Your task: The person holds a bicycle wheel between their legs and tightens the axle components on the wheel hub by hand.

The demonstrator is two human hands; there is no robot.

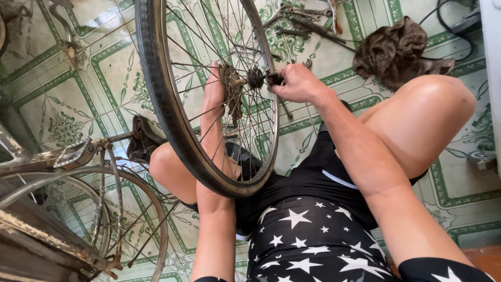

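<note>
A seated person steadies a bicycle wheel [172, 99] upright between the knees, working at its hub [255, 78] over a green-patterned tile floor [78, 89]. The right hand [298, 83] is closed in a tight pinch on the dark axle end just right of the hub. The left hand [214, 91] reaches through from the far side of the wheel, its fingers laid flat along the rusty sprocket [232, 89] left of the hub; how firmly it grips cannot be told through the spokes.

The wheel looks moderately light but awkward: a stiff metal rim wrapped in a worn black rubber tyre, laced with thin wire spokes that would flex or bend if grabbed. The tyre or the axle ends seem the sound places to hold; the hub parts appear greasy and likely slippery.

Above and right of the hub, a scatter of long metal wrenches [308, 23] lies on the tiles, with a crumpled brown rag [396, 49] further right. Below and left of the wheel stands a rusted bicycle frame [52, 156] with a second wheel [130, 219] and a black pedal [142, 138].
</note>
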